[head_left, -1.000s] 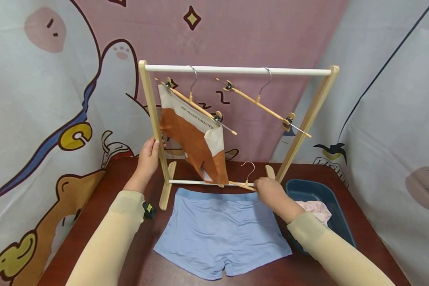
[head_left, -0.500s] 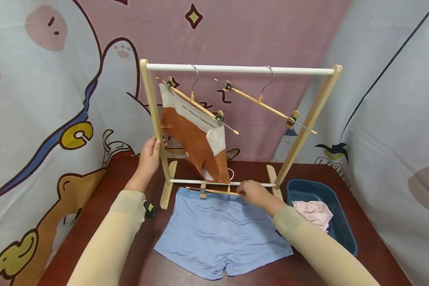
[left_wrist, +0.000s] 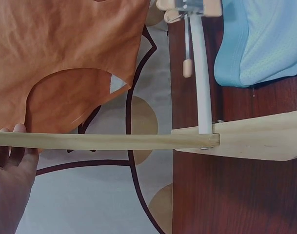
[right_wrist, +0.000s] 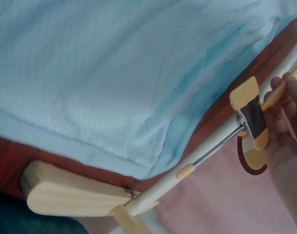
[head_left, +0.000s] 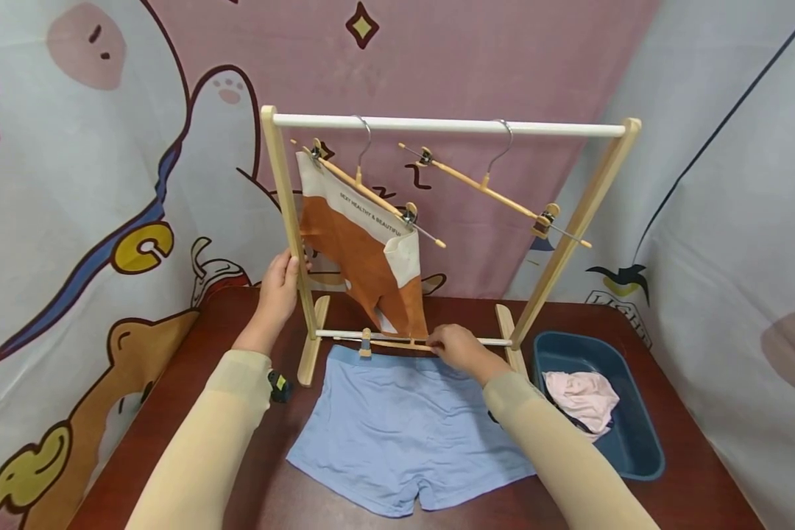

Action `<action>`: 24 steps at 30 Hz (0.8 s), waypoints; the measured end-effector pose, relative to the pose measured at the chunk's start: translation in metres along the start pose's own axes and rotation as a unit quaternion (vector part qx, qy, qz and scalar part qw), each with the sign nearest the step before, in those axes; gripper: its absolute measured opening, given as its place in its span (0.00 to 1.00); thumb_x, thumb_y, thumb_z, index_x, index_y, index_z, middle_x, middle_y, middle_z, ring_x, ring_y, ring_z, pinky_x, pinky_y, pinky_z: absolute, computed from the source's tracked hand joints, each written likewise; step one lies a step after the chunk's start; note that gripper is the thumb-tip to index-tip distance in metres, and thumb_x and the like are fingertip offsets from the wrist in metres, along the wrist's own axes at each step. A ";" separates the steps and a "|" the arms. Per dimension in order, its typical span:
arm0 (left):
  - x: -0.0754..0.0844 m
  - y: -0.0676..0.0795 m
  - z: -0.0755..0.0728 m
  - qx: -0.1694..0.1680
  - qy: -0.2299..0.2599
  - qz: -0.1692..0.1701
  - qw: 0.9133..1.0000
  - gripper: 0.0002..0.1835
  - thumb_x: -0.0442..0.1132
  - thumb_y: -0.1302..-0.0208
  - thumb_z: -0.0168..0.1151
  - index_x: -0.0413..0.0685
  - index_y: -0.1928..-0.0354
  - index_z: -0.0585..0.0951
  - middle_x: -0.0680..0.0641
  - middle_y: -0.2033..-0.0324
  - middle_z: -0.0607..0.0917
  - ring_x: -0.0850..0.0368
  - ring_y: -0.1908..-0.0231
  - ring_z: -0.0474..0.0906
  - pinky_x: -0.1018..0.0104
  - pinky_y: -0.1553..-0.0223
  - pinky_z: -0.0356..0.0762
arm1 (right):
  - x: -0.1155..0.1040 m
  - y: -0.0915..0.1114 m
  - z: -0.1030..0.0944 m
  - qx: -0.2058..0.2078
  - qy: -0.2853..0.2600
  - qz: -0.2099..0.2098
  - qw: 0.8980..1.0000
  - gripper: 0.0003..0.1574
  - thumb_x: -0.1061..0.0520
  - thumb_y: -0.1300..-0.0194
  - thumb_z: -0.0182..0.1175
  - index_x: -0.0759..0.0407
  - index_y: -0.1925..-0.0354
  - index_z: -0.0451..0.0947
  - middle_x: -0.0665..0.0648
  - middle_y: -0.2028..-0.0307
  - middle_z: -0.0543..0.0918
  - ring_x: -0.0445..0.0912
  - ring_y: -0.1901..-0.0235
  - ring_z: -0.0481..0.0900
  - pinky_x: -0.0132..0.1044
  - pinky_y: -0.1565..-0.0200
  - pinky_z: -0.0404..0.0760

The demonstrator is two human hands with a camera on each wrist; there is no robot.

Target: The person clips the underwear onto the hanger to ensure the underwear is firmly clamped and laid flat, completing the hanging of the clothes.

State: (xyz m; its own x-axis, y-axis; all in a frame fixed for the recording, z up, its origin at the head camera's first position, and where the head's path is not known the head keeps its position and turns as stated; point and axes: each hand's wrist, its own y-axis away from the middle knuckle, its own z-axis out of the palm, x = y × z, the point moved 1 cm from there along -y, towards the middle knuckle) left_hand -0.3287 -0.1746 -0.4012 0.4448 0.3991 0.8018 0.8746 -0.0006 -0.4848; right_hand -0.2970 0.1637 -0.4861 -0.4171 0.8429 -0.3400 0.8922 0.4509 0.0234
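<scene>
My left hand (head_left: 280, 293) grips the left post (left_wrist: 104, 140) of a small wooden clothes rack (head_left: 447, 126). With my right hand (head_left: 462, 347) I hold a clip hanger (head_left: 394, 344) by its wooden bar, low by the rack's bottom rail. One of its clips (right_wrist: 255, 114) shows beside my fingers in the right wrist view. Pale blue boxer shorts (head_left: 411, 434) lie spread flat on the table, waistband toward the rack, just below the hanger. Whether the hanger touches the waistband I cannot tell. Orange-and-white boxer shorts (head_left: 361, 235) hang from another clip hanger at the rack's left.
A bare clip hanger (head_left: 483, 188) hangs on the right half of the top rail. On the right, a dark blue basin (head_left: 644, 449) holds a crumpled pink cloth (head_left: 581, 397). Printed curtains surround the brown table (head_left: 238, 427) behind and at the sides.
My right hand has carried the hanger leftward along the bottom rail, from its right part to near the middle. My left hand stays on the post. The basin shows more fully.
</scene>
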 end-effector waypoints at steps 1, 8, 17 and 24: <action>0.000 0.000 0.000 0.001 0.003 0.000 1.000 0.22 0.42 0.25 0.38 0.34 0.39 0.70 0.31 0.53 0.74 0.37 0.51 0.75 0.48 0.49 0.73 | 0.002 -0.002 0.001 0.003 0.000 0.000 1.000 0.12 0.63 0.37 0.61 0.59 0.55 0.84 0.56 0.54 0.83 0.52 0.50 0.79 0.45 0.47 0.77; 0.001 0.001 0.001 -0.006 0.006 -0.011 1.000 0.24 0.43 0.24 0.38 0.35 0.36 0.67 0.31 0.50 0.73 0.36 0.48 0.75 0.47 0.48 0.73 | 0.009 -0.008 0.008 0.013 0.012 -0.016 1.000 0.11 0.63 0.39 0.62 0.59 0.57 0.85 0.56 0.56 0.84 0.52 0.51 0.79 0.45 0.47 0.77; 0.030 0.007 -0.006 -0.008 0.012 -0.003 1.000 0.20 0.34 0.25 0.37 0.27 0.39 0.67 0.25 0.52 0.72 0.32 0.50 0.74 0.43 0.49 0.71 | 0.010 -0.010 0.014 0.016 -0.005 -0.019 1.000 0.10 0.63 0.38 0.62 0.58 0.57 0.85 0.55 0.57 0.84 0.50 0.53 0.80 0.44 0.50 0.78; 0.031 0.008 -0.004 -0.007 0.009 -0.016 1.000 0.21 0.35 0.25 0.37 0.28 0.37 0.66 0.28 0.51 0.73 0.34 0.49 0.74 0.48 0.47 0.72 | 0.006 -0.009 0.016 0.013 0.017 -0.007 1.000 0.11 0.62 0.37 0.61 0.58 0.56 0.84 0.55 0.55 0.83 0.50 0.51 0.80 0.44 0.48 0.78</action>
State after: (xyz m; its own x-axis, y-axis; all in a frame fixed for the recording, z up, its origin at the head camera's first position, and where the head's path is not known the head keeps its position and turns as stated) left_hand -0.3073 -0.1663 -0.3783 0.4197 0.3823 0.8232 0.8911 -0.0014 -0.4537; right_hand -0.3045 0.1602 -0.5031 -0.4345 0.8464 -0.3081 0.8904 0.4551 -0.0055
